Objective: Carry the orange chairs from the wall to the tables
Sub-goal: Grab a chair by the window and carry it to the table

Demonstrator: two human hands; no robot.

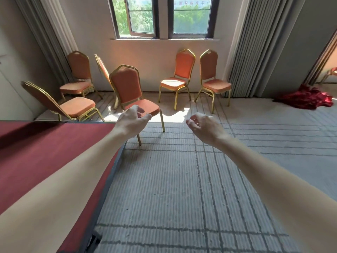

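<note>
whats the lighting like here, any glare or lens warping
Head view: sun through the windows washes out the seat of one orange chair and a patch of carpet near it; same head view, the wide lens bows the right curtain and stretches the forearms; left hand and right hand look sharp.

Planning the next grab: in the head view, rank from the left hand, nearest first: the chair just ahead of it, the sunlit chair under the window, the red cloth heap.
1. Chair just ahead, at the left hand.
2. Sunlit chair, by the wall, rightward.
3. Red cloth heap, far right.
</note>
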